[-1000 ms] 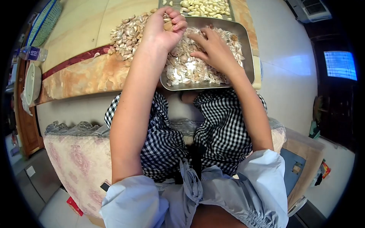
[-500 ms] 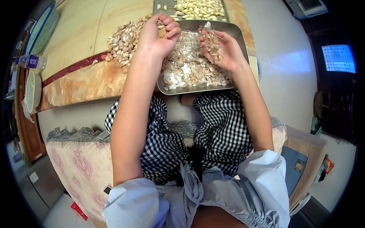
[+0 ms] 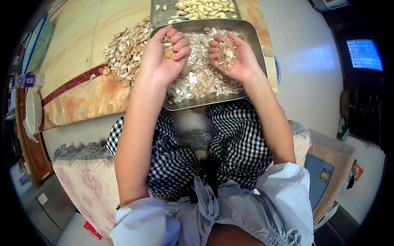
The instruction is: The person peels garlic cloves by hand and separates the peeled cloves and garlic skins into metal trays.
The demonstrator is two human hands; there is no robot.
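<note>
My left hand [image 3: 166, 55] is curled closed over the left side of a metal tray [image 3: 258, 45]. Pale tan pieces that look like garlic cloves [image 3: 168, 52] show between its fingers and palm. Over the tray's right half, my right hand [image 3: 238, 59] has its fingers bent around a clump of dry garlic skins [image 3: 226, 55]. Loose papery garlic peelings [image 3: 197, 82] cover the bottom of the tray. Left of the tray, a heap of unpeeled garlic cloves [image 3: 129, 51] lies on the table.
Behind the tray, a second metal tray [image 3: 160, 15] holds peeled garlic cloves [image 3: 205, 8]. The marble-patterned table [image 3: 78, 96] has a green basket [image 3: 39, 43], a bottle [image 3: 29, 80] and a pale bowl [image 3: 33, 110] at its left. The near tray overhangs the table edge above my knees.
My left hand has lowered slightly in view, its fingers still curled. The fingers of my right hand have closed further around the garlic skins. The whole view has shifted a little.
</note>
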